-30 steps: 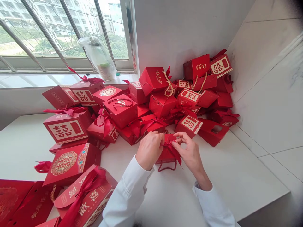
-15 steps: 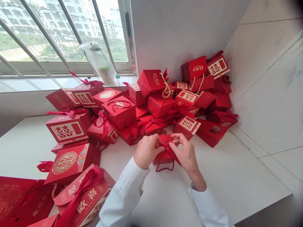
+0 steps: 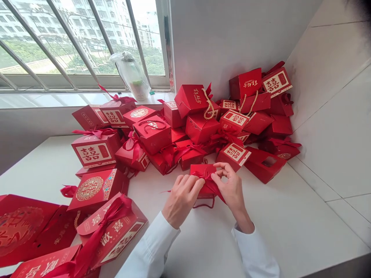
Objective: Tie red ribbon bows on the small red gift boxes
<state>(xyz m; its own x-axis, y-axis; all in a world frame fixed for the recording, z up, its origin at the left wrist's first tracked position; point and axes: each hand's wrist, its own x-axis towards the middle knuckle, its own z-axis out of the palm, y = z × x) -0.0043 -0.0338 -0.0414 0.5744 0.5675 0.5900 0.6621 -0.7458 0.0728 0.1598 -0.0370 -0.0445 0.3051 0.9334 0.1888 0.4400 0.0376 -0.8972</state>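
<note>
Ribbon (image 3: 210,185) on a red gift box (image 3: 203,170), pinched in fingers (image 3: 223,168) of left hand (image 3: 182,202) and right hand (image 3: 230,183) (next box (image 3: 233,154) reads 囍).

One left hand (image 3: 182,201), one right hand (image 3: 231,188), one plastic bag (image 3: 130,73), and over twenty red gift boxes (image 3: 153,134).

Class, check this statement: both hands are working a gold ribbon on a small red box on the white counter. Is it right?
Not quite: the ribbon is red, not gold. The head view shows the left hand and right hand working a red ribbon on a small red box on the white counter.
</note>
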